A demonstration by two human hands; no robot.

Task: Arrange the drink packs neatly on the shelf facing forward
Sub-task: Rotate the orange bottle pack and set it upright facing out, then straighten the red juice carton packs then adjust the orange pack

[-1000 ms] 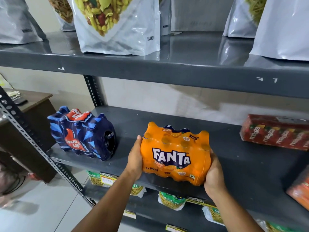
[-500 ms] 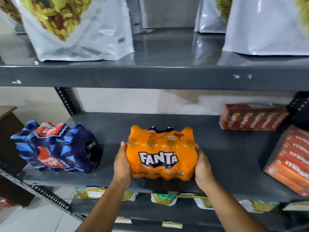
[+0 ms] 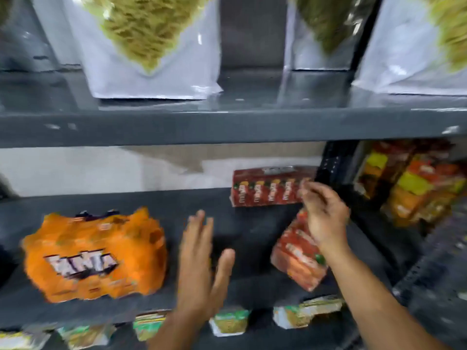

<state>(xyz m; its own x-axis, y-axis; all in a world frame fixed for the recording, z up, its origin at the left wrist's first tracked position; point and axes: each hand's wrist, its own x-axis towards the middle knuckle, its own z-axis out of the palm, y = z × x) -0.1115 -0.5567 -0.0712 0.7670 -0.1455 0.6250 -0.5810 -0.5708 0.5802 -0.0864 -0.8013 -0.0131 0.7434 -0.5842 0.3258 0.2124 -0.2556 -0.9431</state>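
The frame is blurred by motion. The orange Fanta pack (image 3: 94, 253) rests on the dark grey middle shelf (image 3: 242, 231) at the left, label forward, with no hand on it. My left hand (image 3: 202, 258) hovers open to its right, fingers spread, holding nothing. My right hand (image 3: 323, 215) reaches over a tilted red Maaza pack (image 3: 295, 261) near the shelf's front right; whether it grips the pack is unclear. A second red Maaza pack (image 3: 267, 186) lies at the back of the shelf, just beyond my right fingertips.
White snack bags (image 3: 151, 46) stand on the upper shelf (image 3: 227, 125). Small green noodle packets (image 3: 230, 322) line the shelf below. A black perforated upright (image 3: 331, 165) bounds the right side, with orange and yellow packets (image 3: 409, 183) beyond it.
Both hands have let go of the Fanta pack and moved right. The view swung right, so the blue Thums Up pack is out of frame. My right hand now reaches the red packs.
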